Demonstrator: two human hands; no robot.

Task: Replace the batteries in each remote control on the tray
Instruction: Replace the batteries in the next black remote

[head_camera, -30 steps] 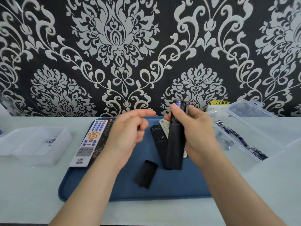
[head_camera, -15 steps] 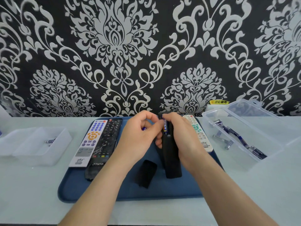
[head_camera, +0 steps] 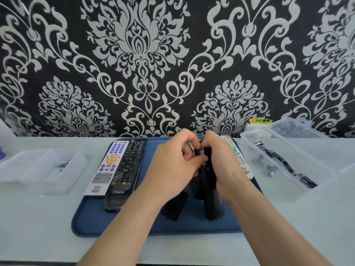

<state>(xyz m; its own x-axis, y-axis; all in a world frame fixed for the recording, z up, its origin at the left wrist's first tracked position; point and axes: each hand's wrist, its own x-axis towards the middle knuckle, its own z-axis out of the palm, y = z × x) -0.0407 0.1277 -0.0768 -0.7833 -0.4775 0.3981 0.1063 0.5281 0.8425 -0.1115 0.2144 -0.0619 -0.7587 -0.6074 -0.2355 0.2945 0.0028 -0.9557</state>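
A blue tray lies in the middle of the table. My right hand grips a long black remote, back side up, its near end resting on the tray. A blue battery shows in its open compartment. My left hand presses its thumb and fingertips on that battery, and something small and blue peeks from its curled fingers. The black battery cover lies loose on the tray. A white remote and a black remote lie at the tray's left, another white remote at the right.
A clear plastic box holding several blue batteries stands open to the right of the tray. At the left stands a frosted box with one battery inside. The patterned wall rises right behind the table.
My right hand lowered the black remote from upright to the tray. My left hand came across to it and now presses on the battery in the compartment.
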